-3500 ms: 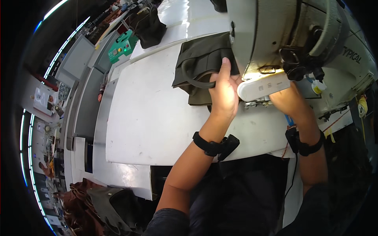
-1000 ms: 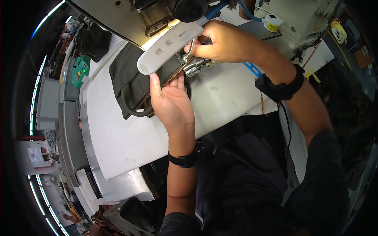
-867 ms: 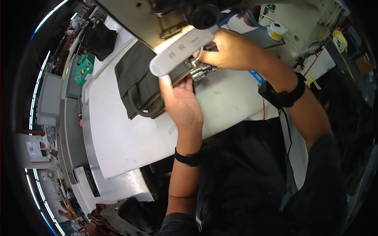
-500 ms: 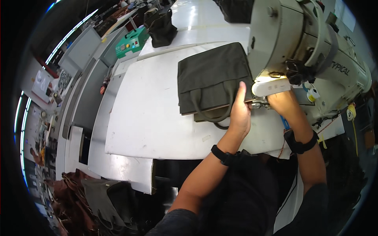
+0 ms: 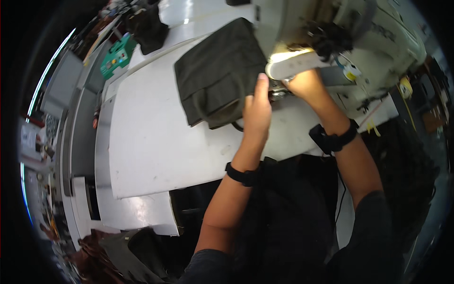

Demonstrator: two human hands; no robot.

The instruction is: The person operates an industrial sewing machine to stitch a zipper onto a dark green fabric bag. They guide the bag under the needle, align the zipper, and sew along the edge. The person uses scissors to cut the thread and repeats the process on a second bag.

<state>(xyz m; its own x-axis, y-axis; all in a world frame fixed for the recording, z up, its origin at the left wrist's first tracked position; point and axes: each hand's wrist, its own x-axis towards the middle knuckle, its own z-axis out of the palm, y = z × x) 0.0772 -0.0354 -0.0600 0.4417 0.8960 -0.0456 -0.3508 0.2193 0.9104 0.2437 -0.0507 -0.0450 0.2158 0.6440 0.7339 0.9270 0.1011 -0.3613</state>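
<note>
A dark green fabric handbag (image 5: 220, 66) with two loop handles lies on the white sewing table, its right edge against the sewing machine (image 5: 378, 52). My left hand (image 5: 257, 113) grips the bag's lower right side, thumb stretched along its top and fingers out of sight underneath. Just right of the bag, my right hand (image 5: 307, 85) reaches in under the white lamp-lit arm cover (image 5: 295, 65) near the metal presser parts (image 5: 279, 92). Its fingers are mostly hidden there, so what they hold does not show.
White tabletop (image 5: 146, 128) spreads left of the bag. A green control box (image 5: 118, 57) and another dark bag (image 5: 146, 31) stand at the far left. Brown and grey bags (image 5: 137, 253) lie low at the left. A thread spool (image 5: 350, 71) sits on the machine.
The whole view has shifted and blurred, with the scene sliding up and left. The bag has turned slightly and its handle side looks more bunched. Both hands stay at the same places beside it.
</note>
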